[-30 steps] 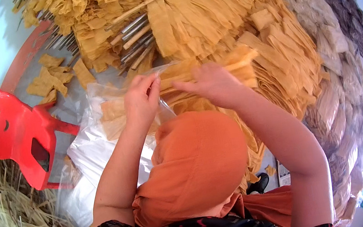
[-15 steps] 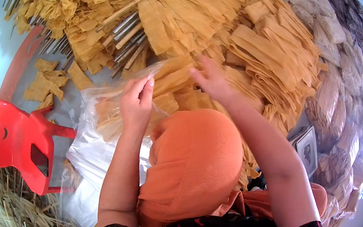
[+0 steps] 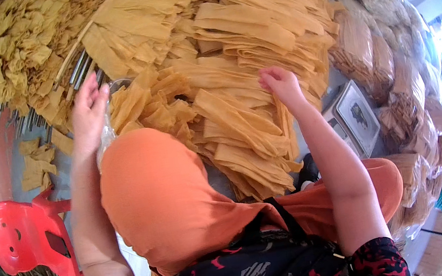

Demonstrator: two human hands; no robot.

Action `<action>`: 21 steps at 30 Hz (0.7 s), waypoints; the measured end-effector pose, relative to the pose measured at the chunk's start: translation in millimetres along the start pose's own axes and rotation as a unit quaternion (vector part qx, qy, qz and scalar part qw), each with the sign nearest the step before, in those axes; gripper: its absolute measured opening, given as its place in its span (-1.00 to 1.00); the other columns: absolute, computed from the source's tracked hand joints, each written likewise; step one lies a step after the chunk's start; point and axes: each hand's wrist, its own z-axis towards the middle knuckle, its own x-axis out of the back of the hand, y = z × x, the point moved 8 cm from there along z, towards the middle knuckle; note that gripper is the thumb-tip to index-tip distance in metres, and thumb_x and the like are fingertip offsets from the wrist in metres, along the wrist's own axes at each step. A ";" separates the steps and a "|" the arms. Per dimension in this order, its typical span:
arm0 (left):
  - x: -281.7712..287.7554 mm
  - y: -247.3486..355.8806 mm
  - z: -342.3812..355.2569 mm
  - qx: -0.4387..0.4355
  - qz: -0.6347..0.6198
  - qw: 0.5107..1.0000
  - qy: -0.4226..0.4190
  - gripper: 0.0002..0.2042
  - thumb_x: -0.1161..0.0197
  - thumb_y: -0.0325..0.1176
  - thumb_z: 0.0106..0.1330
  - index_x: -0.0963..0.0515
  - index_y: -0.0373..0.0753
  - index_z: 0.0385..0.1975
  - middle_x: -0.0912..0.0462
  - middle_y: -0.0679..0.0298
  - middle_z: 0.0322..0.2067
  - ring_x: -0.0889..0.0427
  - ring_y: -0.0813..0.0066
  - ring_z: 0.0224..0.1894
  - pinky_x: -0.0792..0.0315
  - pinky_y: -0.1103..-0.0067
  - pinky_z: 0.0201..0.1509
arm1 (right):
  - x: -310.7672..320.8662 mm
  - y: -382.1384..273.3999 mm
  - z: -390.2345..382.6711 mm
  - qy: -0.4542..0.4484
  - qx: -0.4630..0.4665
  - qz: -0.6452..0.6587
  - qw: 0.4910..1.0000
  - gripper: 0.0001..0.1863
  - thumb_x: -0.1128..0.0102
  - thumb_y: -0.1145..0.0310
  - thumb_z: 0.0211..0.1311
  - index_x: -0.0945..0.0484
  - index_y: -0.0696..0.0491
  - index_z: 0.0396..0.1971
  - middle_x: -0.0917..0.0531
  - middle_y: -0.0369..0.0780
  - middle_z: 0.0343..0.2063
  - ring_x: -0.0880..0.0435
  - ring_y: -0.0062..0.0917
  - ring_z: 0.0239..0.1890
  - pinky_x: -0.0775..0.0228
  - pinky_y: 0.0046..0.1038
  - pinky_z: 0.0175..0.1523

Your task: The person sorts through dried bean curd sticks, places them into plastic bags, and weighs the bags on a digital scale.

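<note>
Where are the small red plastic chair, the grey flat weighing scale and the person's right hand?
small red plastic chair (image 3: 20, 239), head view, on its backrest.
grey flat weighing scale (image 3: 357, 116), head view, on its platform.
right hand (image 3: 280, 83), head view, on its back.

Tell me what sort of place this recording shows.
Probably a small food workshop or packing room for dried yellow sheets, perhaps bean curd skin. Heaps of folded yellow strips fill the view, filled clear bags are stacked at the right, and a weighing scale sits beside them.

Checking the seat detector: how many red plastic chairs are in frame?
1. The red plastic chair stands at lower left, beside the person's left forearm, apart from the left hand up at the yellow sheets. Others may be hidden out of view.
</note>
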 end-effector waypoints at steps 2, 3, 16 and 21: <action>-17.4 79.9 -6.9 -0.027 -0.034 0.996 -0.078 -0.57 -0.24 -0.26 0.38 -0.44 -0.23 0.21 -0.52 0.16 0.13 -0.51 0.50 0.10 -0.38 0.53 0.21 | 20.9 37.0 -19.4 0.022 -0.036 0.024 0.999 -0.76 -0.16 0.37 0.30 -0.64 0.17 -0.14 -0.72 -0.20 -0.36 -0.68 -0.62 -0.31 -0.54 -0.59 -0.18; -32.2 125.5 -17.6 -0.037 -0.021 0.991 -0.123 -0.59 -0.23 -0.29 0.38 -0.46 -0.21 0.20 -0.54 0.20 0.12 -0.50 0.54 0.09 -0.38 0.56 0.20 | 28.7 60.4 -28.3 0.038 -0.069 0.046 0.996 -0.77 -0.15 0.39 0.30 -0.65 0.18 -0.15 -0.73 -0.21 -0.37 -0.68 -0.63 -0.31 -0.54 -0.58 -0.18; -238.5 207.7 -89.3 0.131 -0.270 0.872 -0.387 -0.72 -0.20 -0.38 0.37 -0.55 -0.18 0.06 -0.63 0.36 -0.06 -0.57 0.61 -0.02 -0.47 0.60 0.07 | -45.1 114.5 -126.5 -0.157 -0.017 -0.394 0.905 0.02 -0.38 -0.05 0.03 -0.02 -0.06 0.43 -0.26 -0.02 0.33 -0.28 -0.11 0.33 -0.08 -0.08 0.39; -263.0 126.8 -80.6 0.322 -0.278 0.847 -0.319 -0.70 -0.19 -0.43 0.34 -0.53 -0.17 0.07 -0.60 0.37 -0.07 -0.57 0.57 -0.03 -0.48 0.55 0.08 | -43.9 90.3 -121.5 -0.035 0.123 -0.446 0.886 0.14 -0.45 -0.13 -0.10 -0.02 -0.04 0.43 -0.36 -0.04 0.25 -0.30 -0.12 0.31 -0.06 -0.03 0.38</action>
